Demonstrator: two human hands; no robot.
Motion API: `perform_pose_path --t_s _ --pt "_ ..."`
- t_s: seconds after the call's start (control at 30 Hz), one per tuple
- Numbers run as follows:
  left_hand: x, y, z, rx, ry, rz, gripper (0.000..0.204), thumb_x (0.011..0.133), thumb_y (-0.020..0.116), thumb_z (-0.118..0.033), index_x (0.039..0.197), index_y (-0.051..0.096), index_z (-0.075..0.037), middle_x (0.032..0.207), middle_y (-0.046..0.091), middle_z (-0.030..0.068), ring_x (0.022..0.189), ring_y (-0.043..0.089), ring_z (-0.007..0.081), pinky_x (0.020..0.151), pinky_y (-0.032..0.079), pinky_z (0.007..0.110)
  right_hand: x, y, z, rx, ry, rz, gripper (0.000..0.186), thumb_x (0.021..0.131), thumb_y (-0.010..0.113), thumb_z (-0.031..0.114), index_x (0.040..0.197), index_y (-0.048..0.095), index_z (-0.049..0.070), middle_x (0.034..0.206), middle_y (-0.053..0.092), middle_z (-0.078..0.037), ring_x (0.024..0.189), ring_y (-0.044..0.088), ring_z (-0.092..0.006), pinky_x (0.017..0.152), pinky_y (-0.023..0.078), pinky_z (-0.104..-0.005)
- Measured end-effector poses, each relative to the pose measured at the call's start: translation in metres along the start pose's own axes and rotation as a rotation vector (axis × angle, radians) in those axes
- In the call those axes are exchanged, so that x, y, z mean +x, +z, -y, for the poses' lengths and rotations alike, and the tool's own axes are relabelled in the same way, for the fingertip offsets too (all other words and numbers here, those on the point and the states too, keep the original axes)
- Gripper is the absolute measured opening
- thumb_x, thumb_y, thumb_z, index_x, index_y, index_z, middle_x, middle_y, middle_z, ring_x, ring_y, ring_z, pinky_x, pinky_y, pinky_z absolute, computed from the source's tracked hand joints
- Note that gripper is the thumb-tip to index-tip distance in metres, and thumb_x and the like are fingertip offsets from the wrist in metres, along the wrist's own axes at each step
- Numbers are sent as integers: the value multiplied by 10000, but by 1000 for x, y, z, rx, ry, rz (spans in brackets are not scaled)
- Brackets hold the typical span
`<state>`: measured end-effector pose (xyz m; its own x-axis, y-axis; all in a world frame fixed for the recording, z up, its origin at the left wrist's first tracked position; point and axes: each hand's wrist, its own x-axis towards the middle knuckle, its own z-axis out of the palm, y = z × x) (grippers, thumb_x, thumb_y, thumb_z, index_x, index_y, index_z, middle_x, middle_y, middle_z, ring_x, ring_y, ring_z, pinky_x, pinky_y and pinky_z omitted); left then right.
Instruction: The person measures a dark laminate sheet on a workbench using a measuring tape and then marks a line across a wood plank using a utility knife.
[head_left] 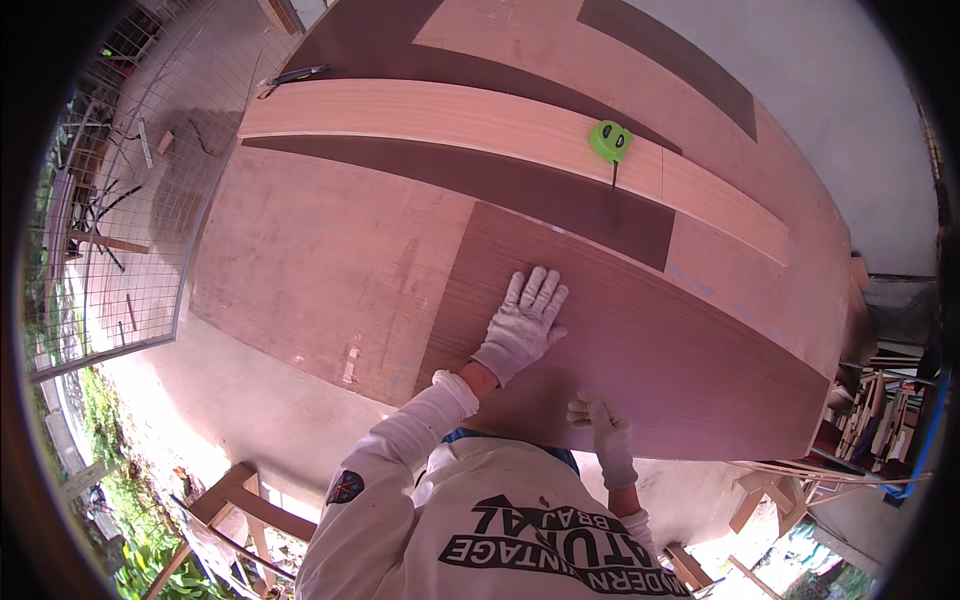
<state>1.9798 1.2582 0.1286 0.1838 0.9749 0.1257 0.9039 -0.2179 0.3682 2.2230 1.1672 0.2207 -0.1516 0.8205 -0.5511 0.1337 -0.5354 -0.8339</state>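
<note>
A dark brown wood-grain board lies flat on the large worktable, close to my body. My left hand, in a pale work glove, rests palm down on it with the fingers stretched out. By the board's near edge is my right hand, also gloved. Its fingers are curled in, and whatever they hold, if anything, is hidden. Farther back, a green tape measure sits on a long light wood plank. A dark, thin tool, perhaps a cutter, lies at the plank's left end.
Dark strips lie beside the plank on the pale brown tabletop. At left stands a wire mesh fence. Wooden offcuts are piled at right. A wooden trestle stands at lower left, and a pale wall rises behind.
</note>
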Motion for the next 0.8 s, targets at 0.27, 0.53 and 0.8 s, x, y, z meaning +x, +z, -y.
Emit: perform_pose_path --t_s 0.27,0.53,0.8 --pt "20 25 -23 114 -20 100 780 1016 573 -550 1627 385 -104 1729 272 183 1597 219 414 1276 145 647 44 11 1 -767 -548 -5 392 1001 672 263 1345 628 80 1349 630 -182 1349 540 -378 1129 455 -478" --pt "-23 -20 53 403 -341 114 707 1114 419 -509 1657 303 -72 1711 286 215 1580 264 397 1270 251 540 -15 -47 -86 -863 -187 -716 548 990 675 302 1462 551 55 1579 472 -199 1498 373 -445 1229 331 -558" --pt "-44 -5 65 554 -484 -34 619 1136 407 -411 1636 330 -54 1678 358 178 1546 346 352 1218 355 526 -90 -186 -161 -737 226 -1303 774 1073 532 452 1601 312 -69 1666 276 -346 1554 239 -525 1261 230 -602"
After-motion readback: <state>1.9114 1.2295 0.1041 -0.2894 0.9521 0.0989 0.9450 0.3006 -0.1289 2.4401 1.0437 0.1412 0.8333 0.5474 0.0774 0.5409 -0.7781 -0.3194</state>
